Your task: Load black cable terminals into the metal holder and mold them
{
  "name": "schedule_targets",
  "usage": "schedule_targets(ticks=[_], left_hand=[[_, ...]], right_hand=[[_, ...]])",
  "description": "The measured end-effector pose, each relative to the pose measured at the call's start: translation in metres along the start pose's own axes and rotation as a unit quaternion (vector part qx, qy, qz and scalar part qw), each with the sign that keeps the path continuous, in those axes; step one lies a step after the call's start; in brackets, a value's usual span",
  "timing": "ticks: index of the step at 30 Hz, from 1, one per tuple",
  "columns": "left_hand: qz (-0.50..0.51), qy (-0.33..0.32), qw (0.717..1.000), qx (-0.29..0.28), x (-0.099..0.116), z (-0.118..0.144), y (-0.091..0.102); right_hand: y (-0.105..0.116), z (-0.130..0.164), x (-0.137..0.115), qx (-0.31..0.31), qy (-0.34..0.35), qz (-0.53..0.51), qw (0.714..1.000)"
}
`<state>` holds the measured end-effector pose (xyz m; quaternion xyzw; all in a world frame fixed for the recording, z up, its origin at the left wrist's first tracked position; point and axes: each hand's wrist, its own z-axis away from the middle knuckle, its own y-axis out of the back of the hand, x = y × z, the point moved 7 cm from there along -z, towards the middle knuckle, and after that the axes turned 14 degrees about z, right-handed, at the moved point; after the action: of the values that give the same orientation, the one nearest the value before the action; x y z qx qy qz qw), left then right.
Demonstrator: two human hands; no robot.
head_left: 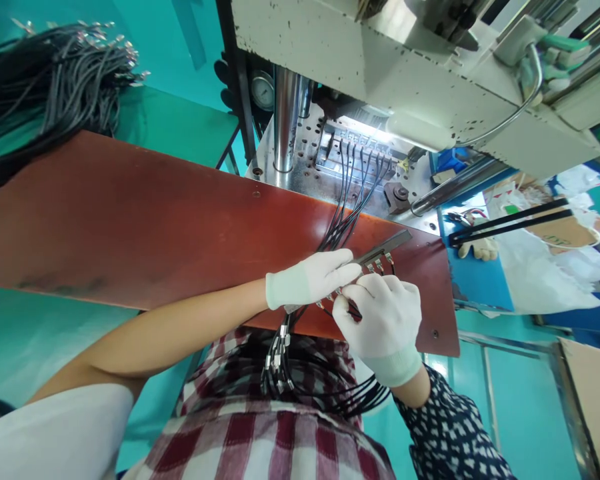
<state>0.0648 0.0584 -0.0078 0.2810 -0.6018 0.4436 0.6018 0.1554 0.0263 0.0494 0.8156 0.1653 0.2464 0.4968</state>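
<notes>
— On the reddish-brown board [130,227], just in front of the machine, what are the two gloved hands doing?

— The left hand [307,279] lies flat-ish with fingers stretched toward the right, pressing down on a fan of thin black cables [343,220] where they cross the board's near edge. It is not curled into a fist; the fingers are extended and rest on the wires. The right hand [383,320] sits just beside it, touching it at the fingertips, and is closed in a pinch on the metal-tipped cable ends [377,265] (small silvery terminals set in a row).

— And where do the cables run?

— Upward from the hands they spread into separate strands and end in the lit mould fixture [357,150] of the machine, each in its own slot. Downward they hang off the board in a loop over the plaid apron [280,433], some bound with silvery ties.

— What lies around that?

— A shiny steel column [286,117] stands left of the fixture, with a pressure gauge [263,90] behind it. A large bundle of black wires [45,73] hangs at the far left, well apart. At the right, a spare glove [477,249] rests on a blue surface near white plastic bags [545,273].
</notes>
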Motion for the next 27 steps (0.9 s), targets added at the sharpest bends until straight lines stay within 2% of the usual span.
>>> schedule_targets(ticks=[9, 15, 20, 24, 27], left_hand=[[0.009, -0.005, 1.000, 0.001, 0.001, 0.001, -0.001], [0.040, 0.009, 0.999, 0.006, -0.002, 0.001, -0.001], [0.015, -0.026, 1.000, -0.010, 0.002, -0.001, -0.002], [0.036, -0.001, 0.999, 0.021, 0.002, -0.001, 0.001], [0.025, 0.001, 0.999, 0.045, 0.004, 0.000, 0.003]], right_hand=[[0.015, 0.011, -0.002, 0.007, 0.002, -0.009, 1.000], [0.002, 0.010, -0.011, 0.009, 0.001, -0.004, 1.000], [0.003, 0.010, -0.011, 0.016, -0.012, -0.008, 1.000], [0.010, 0.015, -0.014, 0.003, 0.000, -0.020, 1.000], [0.006, 0.018, -0.018, -0.005, 0.007, -0.023, 1.000]])
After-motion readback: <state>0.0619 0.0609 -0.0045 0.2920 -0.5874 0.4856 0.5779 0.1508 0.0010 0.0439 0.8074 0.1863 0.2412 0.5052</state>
